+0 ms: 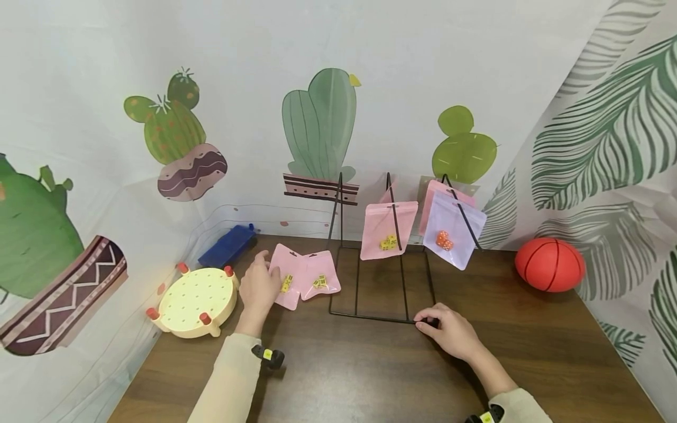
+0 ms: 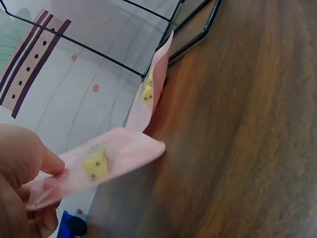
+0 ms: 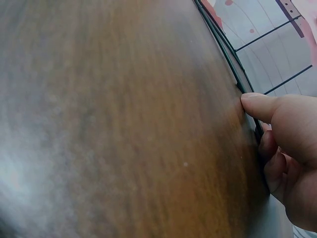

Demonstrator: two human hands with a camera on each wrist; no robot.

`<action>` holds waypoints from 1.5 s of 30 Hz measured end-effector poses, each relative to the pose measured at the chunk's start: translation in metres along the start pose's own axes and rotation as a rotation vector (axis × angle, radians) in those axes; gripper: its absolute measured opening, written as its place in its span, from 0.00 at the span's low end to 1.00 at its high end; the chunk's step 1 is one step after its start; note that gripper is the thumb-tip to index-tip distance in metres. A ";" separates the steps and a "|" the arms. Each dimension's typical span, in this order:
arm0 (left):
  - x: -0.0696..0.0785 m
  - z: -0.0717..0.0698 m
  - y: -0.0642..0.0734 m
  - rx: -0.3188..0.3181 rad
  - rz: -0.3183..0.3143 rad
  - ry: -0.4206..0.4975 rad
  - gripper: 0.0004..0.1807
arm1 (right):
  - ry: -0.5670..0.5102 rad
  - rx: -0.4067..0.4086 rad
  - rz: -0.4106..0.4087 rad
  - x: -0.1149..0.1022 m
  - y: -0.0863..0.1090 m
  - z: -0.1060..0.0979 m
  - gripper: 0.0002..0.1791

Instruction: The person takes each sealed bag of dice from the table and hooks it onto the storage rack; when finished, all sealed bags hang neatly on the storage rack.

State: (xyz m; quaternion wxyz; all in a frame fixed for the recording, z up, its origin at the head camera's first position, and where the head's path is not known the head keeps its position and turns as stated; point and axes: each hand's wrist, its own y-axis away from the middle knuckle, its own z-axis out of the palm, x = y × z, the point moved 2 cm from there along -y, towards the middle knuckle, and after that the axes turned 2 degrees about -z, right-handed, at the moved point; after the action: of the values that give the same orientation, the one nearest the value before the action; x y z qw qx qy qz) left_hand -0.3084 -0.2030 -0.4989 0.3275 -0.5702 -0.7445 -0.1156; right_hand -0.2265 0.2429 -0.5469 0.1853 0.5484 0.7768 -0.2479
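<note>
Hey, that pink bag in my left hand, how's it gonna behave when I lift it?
The pink bag will probably flop, since its thin film creases beside the left hand. It should feel light, seemingly holding only a few yellow dice. They may slide inside, with bare pouch around them.

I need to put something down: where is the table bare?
Bare tabletop lies in front of the black rack, between the sleeves, and between the rack and the red ball. Left is crowded: yellow round piece, blue object, two pink bags, left hand.
</note>
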 end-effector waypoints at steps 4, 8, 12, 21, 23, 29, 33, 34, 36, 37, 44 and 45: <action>0.003 -0.003 0.002 0.014 0.051 -0.017 0.20 | 0.003 -0.012 0.011 0.000 0.000 0.000 0.05; 0.009 -0.009 0.007 0.022 0.106 -0.032 0.12 | 0.002 -0.009 0.011 0.001 0.001 0.001 0.05; 0.017 -0.016 0.013 0.023 0.152 -0.049 0.08 | -0.002 0.003 -0.004 0.002 0.001 0.001 0.05; 0.030 -0.039 0.029 0.032 0.331 -0.066 0.05 | -0.005 0.000 0.003 0.001 0.001 0.000 0.04; 0.033 -0.045 0.033 0.027 0.356 -0.035 0.04 | -0.004 -0.004 0.004 0.001 0.001 0.000 0.04; 0.041 -0.059 0.044 -0.043 0.393 0.129 0.04 | -0.005 -0.001 0.007 0.001 0.001 0.001 0.05; 0.045 -0.063 0.050 -0.106 0.439 0.273 0.05 | -0.004 0.001 0.003 0.000 0.001 0.001 0.06; 0.046 -0.064 0.051 -0.124 0.449 0.313 0.05 | -0.004 0.004 0.004 0.000 0.001 0.001 0.05; 0.049 -0.065 0.053 -0.155 0.468 0.396 0.05 | -0.001 0.001 0.008 0.000 0.001 0.001 0.05; 0.050 -0.065 0.054 -0.169 0.476 0.438 0.05 | -0.001 -0.001 0.010 0.001 0.001 0.001 0.05; 0.064 -0.070 0.062 -0.209 0.494 0.695 0.07 | -0.002 -0.013 0.020 0.000 0.000 0.000 0.05; 0.066 -0.071 0.063 -0.206 0.494 0.721 0.08 | -0.001 -0.013 0.019 0.001 0.000 0.001 0.05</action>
State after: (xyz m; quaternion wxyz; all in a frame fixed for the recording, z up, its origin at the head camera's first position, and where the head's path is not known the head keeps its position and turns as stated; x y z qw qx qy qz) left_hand -0.2337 -0.1702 -0.4175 0.5253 -0.6838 -0.4089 -0.2987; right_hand -0.2266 0.2432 -0.5478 0.1916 0.5545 0.7731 -0.2410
